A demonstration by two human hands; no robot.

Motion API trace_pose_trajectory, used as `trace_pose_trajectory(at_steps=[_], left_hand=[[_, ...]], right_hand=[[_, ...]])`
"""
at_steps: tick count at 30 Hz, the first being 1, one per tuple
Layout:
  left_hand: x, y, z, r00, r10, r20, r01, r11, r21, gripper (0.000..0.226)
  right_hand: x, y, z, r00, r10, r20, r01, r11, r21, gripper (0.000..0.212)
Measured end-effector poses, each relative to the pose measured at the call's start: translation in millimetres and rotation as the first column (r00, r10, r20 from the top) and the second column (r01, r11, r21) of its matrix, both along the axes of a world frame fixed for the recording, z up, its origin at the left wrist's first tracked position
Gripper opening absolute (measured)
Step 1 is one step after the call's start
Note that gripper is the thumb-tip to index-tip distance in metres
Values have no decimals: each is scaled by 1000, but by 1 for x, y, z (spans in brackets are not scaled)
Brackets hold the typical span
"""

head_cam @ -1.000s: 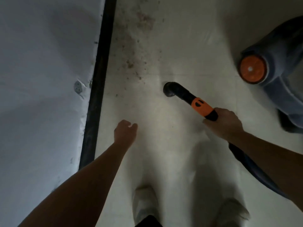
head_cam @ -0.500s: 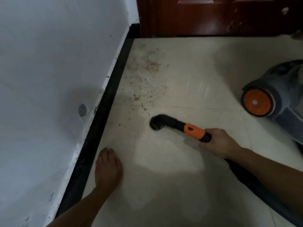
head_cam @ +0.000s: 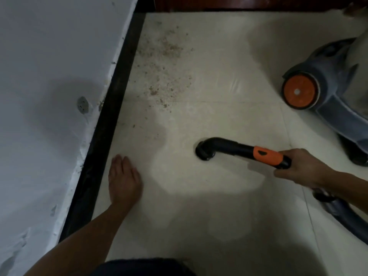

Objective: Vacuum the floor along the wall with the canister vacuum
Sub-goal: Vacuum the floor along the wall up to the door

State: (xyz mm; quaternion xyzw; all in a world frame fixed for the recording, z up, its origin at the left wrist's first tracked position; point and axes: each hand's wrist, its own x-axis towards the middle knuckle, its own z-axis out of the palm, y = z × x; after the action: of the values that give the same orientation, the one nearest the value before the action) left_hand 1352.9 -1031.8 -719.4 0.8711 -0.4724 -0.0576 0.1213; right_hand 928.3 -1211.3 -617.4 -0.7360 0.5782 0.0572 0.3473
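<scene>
My right hand (head_cam: 298, 168) grips the black and orange vacuum nozzle handle (head_cam: 266, 155). Its curved black mouth (head_cam: 205, 151) points down at the pale tile floor (head_cam: 219, 86), mid-frame. My left hand (head_cam: 124, 180) lies flat on the floor with straight fingers, close to the black skirting (head_cam: 111, 108). A patch of brown dirt (head_cam: 161, 62) is scattered on the tiles beyond the nozzle, along the skirting. The grey-blue canister vacuum (head_cam: 334, 90) with an orange wheel (head_cam: 298, 91) stands at the right. The dark hose (head_cam: 346, 216) runs off under my right forearm.
A white wall (head_cam: 49, 96) with a small grey fitting (head_cam: 82, 105) fills the left side. A dark red door base (head_cam: 239, 3) closes the far end of the floor. Dark clothing (head_cam: 143, 267) shows at the bottom edge.
The view has dropped lower and closer to the floor. My left hand went from hanging in the air to lying flat on the tiles. The nozzle has shifted a little to the right.
</scene>
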Motion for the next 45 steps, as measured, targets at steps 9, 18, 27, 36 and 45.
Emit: trace_pose_trajectory(at_steps=[9,18,27,36,45], left_hand=[[2,0,-11,996,-26,85,33,996,-87,42],[2,1,-12,995,-48,90,57,994,-98,44],[8,0,-9,999,-26,34,27,999,-46,47],[7,-1,-15,999,39,-9,-39,994,-105,45],[9,-1,-17,999,48,-19,-50,993,-103,48]], right_hand=[[-10,44,-4,978,199,-59,-202,978,-54,22],[17,48,-11,969,238,-63,-243,966,-89,25],[91,56,-24,927,358,-114,-374,911,-174,27],[154,13,-23,974,223,25,-213,953,-217,38],[200,-21,-31,972,236,-2,-228,938,-260,32]])
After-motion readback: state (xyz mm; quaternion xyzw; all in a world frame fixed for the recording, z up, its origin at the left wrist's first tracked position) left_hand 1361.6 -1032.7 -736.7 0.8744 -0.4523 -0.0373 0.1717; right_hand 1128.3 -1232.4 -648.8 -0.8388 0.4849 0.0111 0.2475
